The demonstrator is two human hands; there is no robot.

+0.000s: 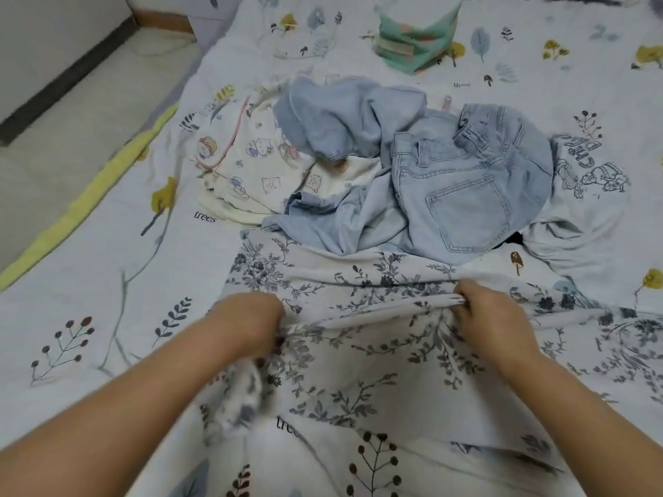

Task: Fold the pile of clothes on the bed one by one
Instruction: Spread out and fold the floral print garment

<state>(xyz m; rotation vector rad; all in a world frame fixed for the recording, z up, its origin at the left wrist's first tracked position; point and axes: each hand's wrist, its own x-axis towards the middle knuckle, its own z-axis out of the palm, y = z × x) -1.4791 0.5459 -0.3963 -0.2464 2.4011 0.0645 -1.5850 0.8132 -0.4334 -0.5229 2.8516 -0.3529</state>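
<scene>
- Bedding printed with leaves and trees covers the bed, with bare floor along its left edge.
- Nearest the person lies the floral garment, spread across the sheet with its long axis running left to right, directly under both hands.
- Left hand has its fingers curled into a bunch of the fabric; right hand pinches a raised fold of it. Both sit on one crosswise line, about equally near.
- I judge the coming fold turns on that line, carried away from or toward the body.
- Beyond waits the pile: jeans, a blue shirt, a cartoon-print garment.
- Farther off stands a green folded stack.
</scene>
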